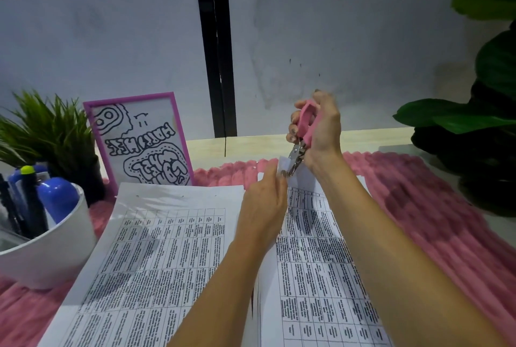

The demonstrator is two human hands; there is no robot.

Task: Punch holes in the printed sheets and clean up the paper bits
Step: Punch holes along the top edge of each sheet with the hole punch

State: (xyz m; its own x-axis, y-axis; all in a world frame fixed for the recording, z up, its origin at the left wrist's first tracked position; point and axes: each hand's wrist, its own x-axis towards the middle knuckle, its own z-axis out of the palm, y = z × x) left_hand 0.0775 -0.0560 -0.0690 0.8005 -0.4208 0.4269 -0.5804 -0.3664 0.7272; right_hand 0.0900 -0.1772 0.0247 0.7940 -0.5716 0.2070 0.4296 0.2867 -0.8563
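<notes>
Dim, cool indoor light, soft wide-angle view.
Soft shadows cross the printed sheets [156,249] and pink mat [435,224]; the right hand [324,129] is motion-blurred, the print too smeared to read, and the black wall strip [215,48] leans.

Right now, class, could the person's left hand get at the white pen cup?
Probably yes, once freed. The left hand pinches the printed sheet at the pink hole punch; only the flat punched sheet lies between it and the white pen cup.
</notes>
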